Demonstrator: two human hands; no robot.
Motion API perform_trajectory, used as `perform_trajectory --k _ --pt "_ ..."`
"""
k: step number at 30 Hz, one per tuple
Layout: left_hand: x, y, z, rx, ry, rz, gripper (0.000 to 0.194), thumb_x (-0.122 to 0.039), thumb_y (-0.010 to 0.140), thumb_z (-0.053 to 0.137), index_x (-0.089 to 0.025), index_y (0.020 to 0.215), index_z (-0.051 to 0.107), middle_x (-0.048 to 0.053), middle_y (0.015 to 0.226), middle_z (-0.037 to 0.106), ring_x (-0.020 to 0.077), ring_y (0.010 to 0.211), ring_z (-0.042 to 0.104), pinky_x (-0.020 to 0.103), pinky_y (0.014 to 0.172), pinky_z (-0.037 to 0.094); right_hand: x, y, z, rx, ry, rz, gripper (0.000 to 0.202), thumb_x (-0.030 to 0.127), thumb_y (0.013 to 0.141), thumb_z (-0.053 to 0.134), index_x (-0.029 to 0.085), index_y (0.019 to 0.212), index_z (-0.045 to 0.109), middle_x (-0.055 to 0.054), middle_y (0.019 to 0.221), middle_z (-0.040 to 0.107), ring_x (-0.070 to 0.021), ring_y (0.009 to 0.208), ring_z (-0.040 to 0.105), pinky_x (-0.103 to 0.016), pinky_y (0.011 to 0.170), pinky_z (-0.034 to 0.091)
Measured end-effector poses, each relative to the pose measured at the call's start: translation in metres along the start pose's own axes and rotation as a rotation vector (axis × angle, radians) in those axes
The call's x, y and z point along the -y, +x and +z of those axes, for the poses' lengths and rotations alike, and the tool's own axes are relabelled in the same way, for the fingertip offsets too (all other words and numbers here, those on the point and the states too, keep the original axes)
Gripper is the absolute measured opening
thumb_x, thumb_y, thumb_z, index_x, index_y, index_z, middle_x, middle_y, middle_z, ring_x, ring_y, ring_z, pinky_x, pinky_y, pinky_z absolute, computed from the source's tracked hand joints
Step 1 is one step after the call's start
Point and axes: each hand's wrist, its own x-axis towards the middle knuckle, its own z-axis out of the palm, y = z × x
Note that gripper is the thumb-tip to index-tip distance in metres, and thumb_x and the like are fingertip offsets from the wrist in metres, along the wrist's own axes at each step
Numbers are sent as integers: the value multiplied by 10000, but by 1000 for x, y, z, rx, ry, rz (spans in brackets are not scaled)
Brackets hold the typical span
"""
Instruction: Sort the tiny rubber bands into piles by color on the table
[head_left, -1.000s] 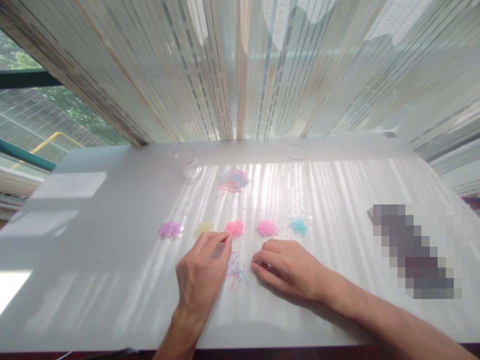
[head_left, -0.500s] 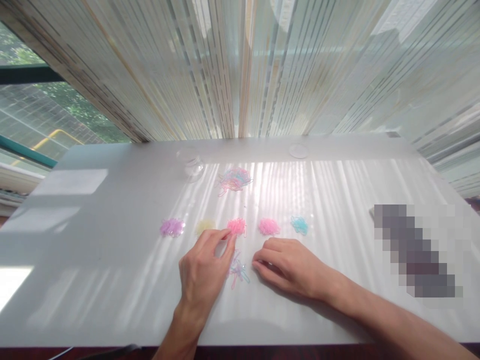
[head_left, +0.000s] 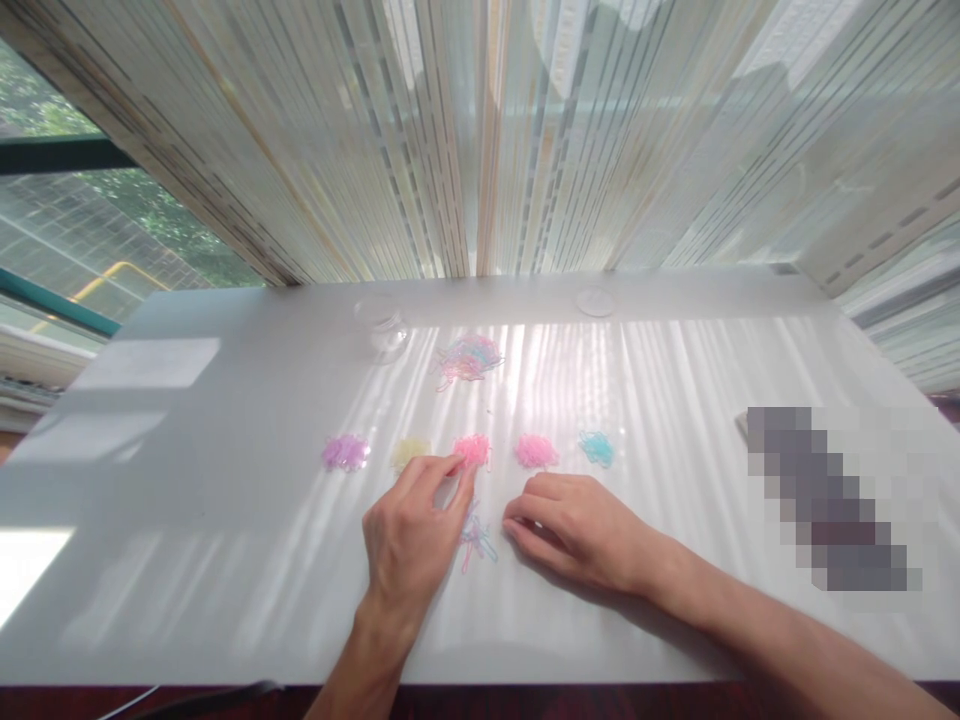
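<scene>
Five small heaps of thin loops, which look like paper clips, form a row sorted by colour: purple, yellow, coral pink, light pink and blue. My left hand has thumb and forefinger together at the near edge of the coral heap; anything between the tips is too small to make out. A few mixed clips lie between my hands, partly hidden by my left. My right hand rests on the table just right of them, fingers curled and tips together, their contents hidden.
A larger mixed pile lies behind the row. Farther back are a clear jar and a clear round lid. A blurred-out object lies at the right of the white table. Striped curtains hang behind it.
The view has shifted slightly. My left hand stays at the coral heap, its fingertips nearly unchanged, and my right hand has hardly moved.
</scene>
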Motion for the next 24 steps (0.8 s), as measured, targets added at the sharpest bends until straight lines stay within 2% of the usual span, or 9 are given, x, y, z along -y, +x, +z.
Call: perform_trajectory --k 5,10,15,21,24 --pt "-1 0 1 -16 4 0 110 -209 953 681 -218 915 784 -16 811 773 108 566 617 225 555 424 1 0 -2 3 -3 -9 264 236 1051 501 179 883 697 -25 746 649 -155 657 562 -284 623 401" --pt "1 1 -3 -66 20 -30 110 -232 950 694 -212 901 791 -19 796 773 105 531 565 234 544 417 0 -1 -2 -3 3 -31 255 223 1046 503 171 891 700 -31 755 645 -155 656 559 -283 628 398" --pt "5 -1 -4 -39 52 -86 82 -209 924 717 -222 917 797 -25 835 775 98 562 577 226 551 421 0 -1 -1 -23 8 -33 265 216 1047 498 170 883 701 -31 757 645 -155 659 562 -282 638 404" --pt "4 0 -3 -33 24 -16 122 -230 962 677 -212 925 792 -28 809 763 88 535 554 224 536 418 -1 -1 0 -15 8 -24 268 224 1046 491 171 885 698 -26 741 631 -157 645 548 -285 625 400" --pt "5 1 -7 -32 -16 -24 120 -221 969 662 -208 945 779 -21 828 757 90 523 510 232 541 431 -1 -1 0 -14 13 -17 260 227 1045 496 175 890 699 -21 736 622 -154 641 539 -284 628 399"
